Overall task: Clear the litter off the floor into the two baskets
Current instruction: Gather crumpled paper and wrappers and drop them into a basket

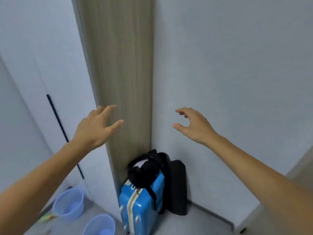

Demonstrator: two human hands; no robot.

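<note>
Both my arms reach forward at chest height toward a room corner. My left hand (96,126) is open with fingers spread, in front of a wood-grain panel. My right hand (193,126) is open too, fingers loosely curled, in front of the white wall. Neither holds anything. Two pale blue plastic baskets stand on the grey floor at the lower left: one (68,203) further back, one (100,224) nearer and cut by the bottom edge. A blurred green and red piece of litter (47,217) lies on the floor just left of the further basket.
A blue hard-shell suitcase (140,206) with a black backpack (145,168) on top stands in the corner, a flat black bag (177,187) leaning beside it. A thin black rod (64,134) leans on the white wardrobe at left. A wood panel (122,73) runs up the corner.
</note>
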